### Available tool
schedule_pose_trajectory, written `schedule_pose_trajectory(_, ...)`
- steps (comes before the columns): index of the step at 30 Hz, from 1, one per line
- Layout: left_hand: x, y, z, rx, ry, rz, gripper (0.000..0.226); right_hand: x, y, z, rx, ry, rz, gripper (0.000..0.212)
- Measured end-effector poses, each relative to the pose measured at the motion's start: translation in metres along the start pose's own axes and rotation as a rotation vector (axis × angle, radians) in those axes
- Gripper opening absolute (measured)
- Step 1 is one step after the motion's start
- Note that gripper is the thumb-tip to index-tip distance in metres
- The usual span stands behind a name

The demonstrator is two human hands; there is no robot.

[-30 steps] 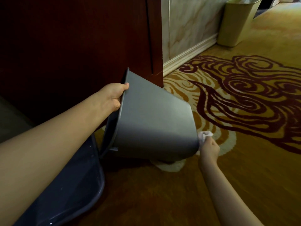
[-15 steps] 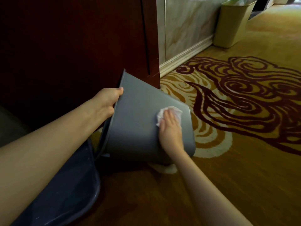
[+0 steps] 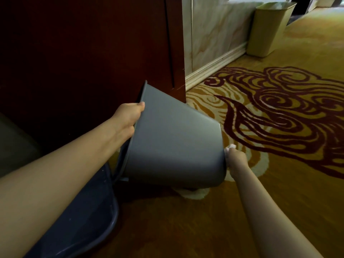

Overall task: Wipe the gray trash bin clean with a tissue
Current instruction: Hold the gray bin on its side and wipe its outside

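Now, line by line:

Gray trash bin (image 3: 173,146): tipped on its side just above the carpet, its open mouth facing left and its base facing right; it sits in the middle of the view, in front of the dark wood panel.

Left hand (image 3: 128,116): grips the bin's rim at the upper left, the thumb lying over the outer edge and the other fingers hidden inside the mouth, so the hand is closed on the rim.

Right hand (image 3: 235,160): at the bin's right end, against the lower edge of the base, fingers curled tightly around the tissue.

Tissue (image 3: 230,147): white, bunched up, only a small bit showing above the right hand's knuckles, touching or just beside the bin's base edge; which of the two I cannot tell.

Carpet (image 3: 279,192): golden yellow with dark red swirls and a cream patch, covering the right and near floor.

Dark wood panel (image 3: 93,53): fills the far left, standing upright just behind the bin's rim.

Marble wall (image 3: 219,34): pale, veined, far and to the right of the wood panel, with a cream baseboard (image 3: 214,68) running along its foot.

Beige waste bin (image 3: 270,28): upright on the carpet against the baseboard, far right, well apart from the gray one.

Dark blue container (image 3: 83,220): near left on the floor, under the left forearm, with a curved rim close to the gray bin's mouth; what it is I cannot tell.
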State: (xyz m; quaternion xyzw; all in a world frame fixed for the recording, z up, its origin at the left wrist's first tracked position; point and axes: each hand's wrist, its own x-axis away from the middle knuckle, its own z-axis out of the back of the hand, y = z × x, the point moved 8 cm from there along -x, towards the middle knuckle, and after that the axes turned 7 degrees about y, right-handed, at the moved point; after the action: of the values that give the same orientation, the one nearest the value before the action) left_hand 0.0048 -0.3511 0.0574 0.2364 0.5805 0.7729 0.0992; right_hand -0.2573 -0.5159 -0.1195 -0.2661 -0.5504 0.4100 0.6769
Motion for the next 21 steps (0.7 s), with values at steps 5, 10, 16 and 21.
schedule_pose_trajectory(5,0.002,-0.001,0.003,0.008,-0.043,-0.041,0.023,0.063,-0.072,0.006,-0.013,0.082,0.674,0.032)
schedule_pose_trajectory(10,0.011,0.008,-0.010,0.009,-0.144,-0.107,0.024,0.179,-0.149,-0.077,0.146,-0.172,1.291,0.032)
schedule_pose_trajectory(16,0.011,0.013,-0.016,-0.111,-0.123,-0.212,0.031,0.166,-0.167,-0.116,0.447,-0.071,1.381,0.041)
schedule_pose_trajectory(21,0.007,0.006,-0.012,-0.052,-0.101,-0.142,0.021,0.073,-0.114,-0.066,0.529,-0.023,1.016,0.040)
